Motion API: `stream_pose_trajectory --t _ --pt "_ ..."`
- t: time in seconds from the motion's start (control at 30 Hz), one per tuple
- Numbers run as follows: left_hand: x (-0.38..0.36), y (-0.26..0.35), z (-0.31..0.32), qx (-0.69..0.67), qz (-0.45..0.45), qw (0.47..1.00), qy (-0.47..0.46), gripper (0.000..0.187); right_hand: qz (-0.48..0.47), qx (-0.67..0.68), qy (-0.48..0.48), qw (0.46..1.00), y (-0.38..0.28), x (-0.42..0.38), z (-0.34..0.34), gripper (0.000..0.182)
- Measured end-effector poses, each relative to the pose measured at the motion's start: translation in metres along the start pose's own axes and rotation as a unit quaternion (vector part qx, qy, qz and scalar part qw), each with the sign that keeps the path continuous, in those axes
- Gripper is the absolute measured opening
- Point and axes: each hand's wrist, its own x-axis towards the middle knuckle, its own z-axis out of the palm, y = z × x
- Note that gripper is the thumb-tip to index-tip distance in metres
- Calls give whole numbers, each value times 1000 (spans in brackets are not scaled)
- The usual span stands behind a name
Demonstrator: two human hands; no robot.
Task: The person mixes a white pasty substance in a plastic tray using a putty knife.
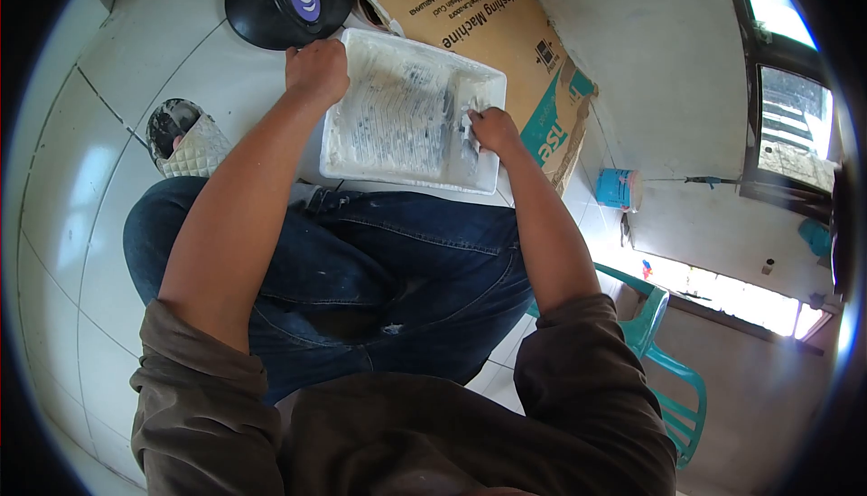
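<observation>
A white paint tray (397, 116), its ribbed floor smeared with cream paint and dark streaks, lies in front of my crossed legs. My left hand (318, 71) is closed at the tray's upper left corner, gripping the rim. Over the tray's right end, my right hand (495, 130) has its fingers pinched together. Something small and whitish shows at these fingertips, against the paint-covered inner wall; I cannot make out what it is.
A flattened washing machine carton (488, 22) lies beyond the tray. Near it is a black lid-like object (271, 4) with a purple oval. A paint-stained slipper (190, 139) is at left. A blue paint can (618, 189) and green plastic chair (646, 320) stand at right.
</observation>
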Motion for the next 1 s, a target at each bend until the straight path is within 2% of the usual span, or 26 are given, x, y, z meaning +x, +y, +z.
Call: stream_pose_trajectory --t 0.03,0.07,0.1,0.13,0.17,0.23,0.4,0.47,0.53,0.63,0.7,0.77,0.83,1.0 --pt "0 0 1 7 5 1000 3 30 57 83 -89 991 -4 -1 -4 53" --pt "0 -1 2 13 10 1000 5 29 55 82 -91 991 -9 -6 -10 53" --pt "2 -3 5 12 8 1000 3 29 97 115 -97 984 -10 -12 -14 54" --pt "6 -3 8 -19 -21 999 -25 32 143 148 -100 973 -9 -18 -19 55" --pt "9 -1 11 -50 -49 996 -53 34 148 147 -100 973 1 -15 -13 55" --pt "12 -5 20 -67 -41 995 -64 36 115 71 -70 988 24 0 4 53" --pt "19 -24 25 -87 -18 992 -92 44 92 63 -49 993 21 5 4 51" --pt "22 -30 33 -114 11 992 -58 49 103 65 -54 991 19 5 7 50" --pt "25 -33 38 -106 17 993 -54 51 86 64 -30 994 17 5 8 55" --pt "25 -30 34 -98 29 994 -49 52 50 31 -34 998 24 8 11 54" --pt "24 -32 35 -96 33 994 -48 52 58 33 -45 997 15 2 1 51" --pt "24 -33 39 -84 51 995 -9 61 67 35 -57 996 14 2 2 49" --pt "23 -31 35 -81 48 995 -21 61 -6 -40 24 999 31 13 20 54" --pt "27 -34 38 -75 48 996 -33 61 -22 -45 41 998 15 4 9 52"
